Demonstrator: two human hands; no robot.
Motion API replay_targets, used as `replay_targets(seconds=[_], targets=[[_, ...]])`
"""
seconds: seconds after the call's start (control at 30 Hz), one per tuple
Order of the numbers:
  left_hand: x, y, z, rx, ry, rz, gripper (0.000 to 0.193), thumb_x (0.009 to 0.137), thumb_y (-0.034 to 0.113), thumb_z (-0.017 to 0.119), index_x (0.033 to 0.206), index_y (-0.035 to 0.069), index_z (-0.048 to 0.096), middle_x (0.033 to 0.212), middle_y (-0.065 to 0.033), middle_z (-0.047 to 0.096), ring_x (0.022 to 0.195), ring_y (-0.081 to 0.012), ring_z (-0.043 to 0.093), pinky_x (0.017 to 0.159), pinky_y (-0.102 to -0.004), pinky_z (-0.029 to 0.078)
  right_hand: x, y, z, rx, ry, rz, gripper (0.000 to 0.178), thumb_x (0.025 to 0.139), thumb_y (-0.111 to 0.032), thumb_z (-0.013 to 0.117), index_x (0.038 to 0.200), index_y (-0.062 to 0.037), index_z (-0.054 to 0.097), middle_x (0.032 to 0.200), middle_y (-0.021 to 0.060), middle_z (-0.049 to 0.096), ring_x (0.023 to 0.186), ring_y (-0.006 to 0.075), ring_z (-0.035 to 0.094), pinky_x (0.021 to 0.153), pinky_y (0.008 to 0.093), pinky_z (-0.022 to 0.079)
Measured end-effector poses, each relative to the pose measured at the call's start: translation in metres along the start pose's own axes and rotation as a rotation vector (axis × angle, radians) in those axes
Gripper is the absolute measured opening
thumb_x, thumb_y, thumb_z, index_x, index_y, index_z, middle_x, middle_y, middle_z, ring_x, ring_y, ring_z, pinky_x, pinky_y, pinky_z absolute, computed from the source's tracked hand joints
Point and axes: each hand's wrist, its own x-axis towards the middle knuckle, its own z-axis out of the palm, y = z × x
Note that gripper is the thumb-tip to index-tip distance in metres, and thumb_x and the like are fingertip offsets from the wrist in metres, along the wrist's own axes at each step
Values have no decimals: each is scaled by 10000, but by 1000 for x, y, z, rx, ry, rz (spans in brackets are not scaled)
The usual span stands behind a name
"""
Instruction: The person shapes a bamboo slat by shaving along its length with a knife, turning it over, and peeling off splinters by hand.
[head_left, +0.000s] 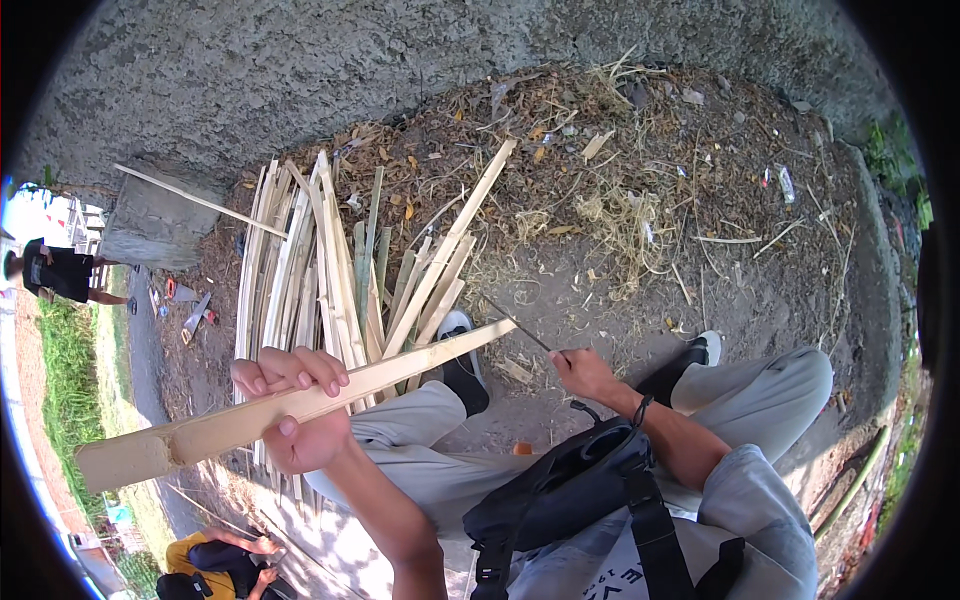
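Observation:
My left hand (305,405) is wrapped round a long, flat bamboo strip (420,359), with the fingers over its upper edge and the thumb across its face. The strip slants from the lower left up to its narrow end, between my shoes. Close to that end, my right hand (588,374) grips a thin dark blade (532,334), probably a knife, which points up and left. Its handle is hidden in my fingers. Beyond my left hand, a heap of split bamboo strips (325,215) lies on the ground, partly behind the held strip.
Dry shavings (630,235) litter the dirt before a rough concrete wall (300,80). A concrete block (150,230) and a handsaw (196,318) are at the left. One person (68,272) stands far left; another in yellow (205,560) is lower left. A black bag (560,475) hangs at my waist.

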Motion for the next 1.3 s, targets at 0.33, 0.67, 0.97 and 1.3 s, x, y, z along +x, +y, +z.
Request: replay_targets(seconds=[0.33,0.67,0.97,1.3], targets=[[-3,-8,-16,222,391,50,394,969,464,467,836,93,476,883,-57,455,674,-200,485,689,-345,414,5,8,-8,8,65,46,421,945,-386,451,877,-42,683,818,240,642,817,445,614,755,502,491],[1,-11,-9,59,446,-6,551,948,582,362,908,72,568,670,-48,487,532,-178,449,541,-300,376,-3,-11,-16,60,97,49,417,943,-384,472,853,-24,662,752,234,631,771,441,615,725,496,489],[5,-34,19,9,207,46,666,963,617,250,849,38,560,581,-86,506,430,-178,433,418,-283,334,-5,-25,-29,156,127,5,425,949,-382,456,865,-15,655,731,243,623,745,447,610,691,497,480],[0,-47,40,157,369,93,732,916,693,260,730,59,574,506,-32,455,368,-120,350,361,-237,256,-10,-34,-33,269,72,-58,453,980,-373,395,942,-7,659,641,252,565,649,446,583,640,493,449]])
